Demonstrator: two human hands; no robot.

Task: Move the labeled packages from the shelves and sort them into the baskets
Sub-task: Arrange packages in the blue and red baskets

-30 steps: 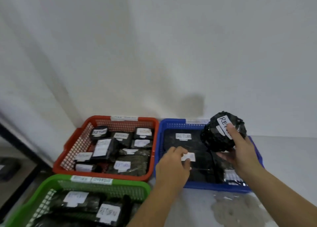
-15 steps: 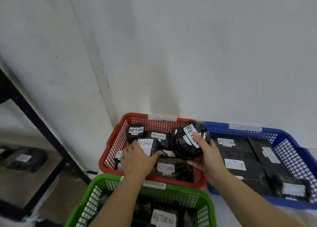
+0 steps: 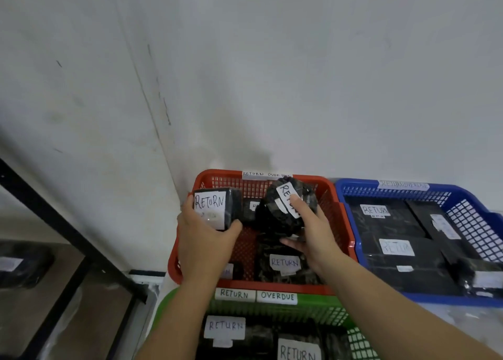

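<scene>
Packages mostly sorted: red basket (image 3: pixel 341 223), blue basket (image 3: pixel 462 199) and green basket (image 3: pixel 326 313) hold several. My left hand (image 3: pixel 201 239) grips a boxy package (image 3: pixel 215 209), right hand (image 3: pixel 313 229) a round package (image 3: pixel 285 209), both over red. One package (image 3: pixel 21 267) left on shelf.

Left hand (image 3: pixel 202 239) has lifted a boxy package (image 3: pixel 217 208) clear of the red basket (image 3: pixel 337 223).

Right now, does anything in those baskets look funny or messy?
Nothing is spilled or broken. The odd one is the round lumpy package in the right hand, held over the red basket: its label sits crooked, while the box-shaped package in the left hand has a straight RETURN label.
</scene>
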